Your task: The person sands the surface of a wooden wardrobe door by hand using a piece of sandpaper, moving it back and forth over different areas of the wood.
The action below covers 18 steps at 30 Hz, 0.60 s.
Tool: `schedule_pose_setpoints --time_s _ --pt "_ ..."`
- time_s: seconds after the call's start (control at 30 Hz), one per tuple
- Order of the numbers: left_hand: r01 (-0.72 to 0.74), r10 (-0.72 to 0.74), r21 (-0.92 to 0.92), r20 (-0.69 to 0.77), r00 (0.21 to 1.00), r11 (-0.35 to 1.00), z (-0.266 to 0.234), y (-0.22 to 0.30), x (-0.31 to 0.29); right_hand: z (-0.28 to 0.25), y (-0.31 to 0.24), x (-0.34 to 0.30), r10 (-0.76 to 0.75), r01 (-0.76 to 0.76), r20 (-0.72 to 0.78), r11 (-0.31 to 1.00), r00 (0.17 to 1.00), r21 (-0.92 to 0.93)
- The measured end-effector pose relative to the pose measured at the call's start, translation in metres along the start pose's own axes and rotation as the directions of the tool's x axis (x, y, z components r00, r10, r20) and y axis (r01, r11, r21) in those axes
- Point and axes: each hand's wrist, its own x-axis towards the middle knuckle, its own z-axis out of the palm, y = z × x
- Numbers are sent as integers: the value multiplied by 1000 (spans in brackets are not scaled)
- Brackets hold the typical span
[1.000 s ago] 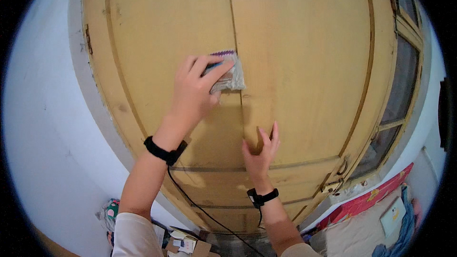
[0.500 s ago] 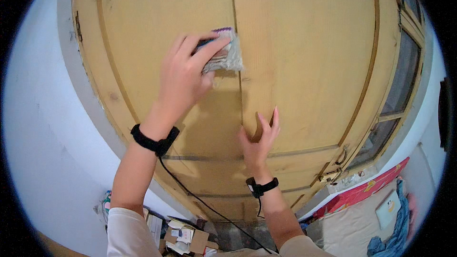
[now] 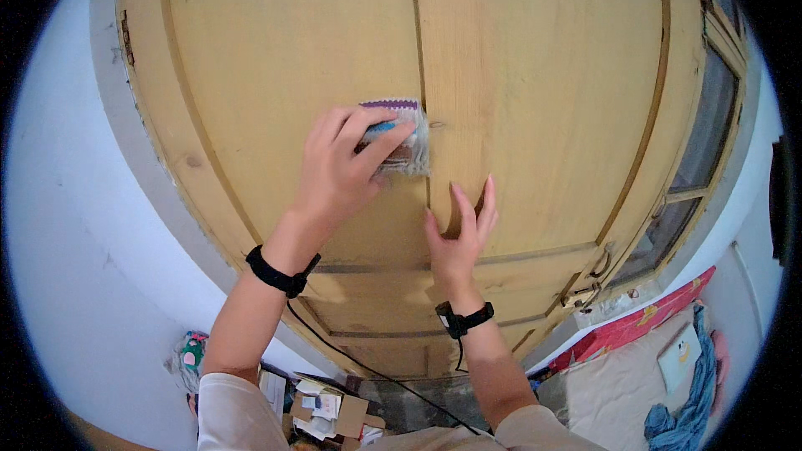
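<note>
In front of me stands a yellow wooden door point(image 3: 551, 108) with a dark vertical seam. My left hand point(image 3: 338, 163) has its fingers wrapped round a folded cloth point(image 3: 409, 154), greyish and fuzzy with a purple edge and a bit of blue. The cloth lies against the door beside the seam; its underside is hidden. Lower and to the right, my right hand point(image 3: 464, 234) has fingers and thumb apart, with nothing in it. Its fingertips are close to the door; whether they touch it I cannot tell.
A metal handle point(image 3: 601, 260) and a latch point(image 3: 578, 296) sit at the door's lower right. Opened cardboard boxes point(image 3: 351, 416) with papers stand low at left. A bed point(image 3: 610, 392) with a blue cloth point(image 3: 692, 401) is at lower right. A black cable point(image 3: 368, 367) trails from my left wristband.
My left hand has moved down the door with the cloth, along the seam. My right hand has stayed nearly in place, with its fingers spread a little more.
</note>
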Motion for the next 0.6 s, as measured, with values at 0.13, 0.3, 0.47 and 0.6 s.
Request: schedule_pose_setpoints --time_s 0.13,0.3,0.47,0.6 --pt "-30 30 4 67 997 1000 1 9 -19 2 0 0 -2 2 -17 1000 1000 12" --pt "5 -13 57 135 991 998 0 24 -29 2 -1 2 5 -5 -7 999 1000 37" --pt "21 -22 67 5 1000 998 -1 15 -14 2 -1 0 6 -5 -14 999 1000 38" --pt "11 -14 91 31 999 996 10 18 -29 2 0 0 0 0 1 1000 1000 24"
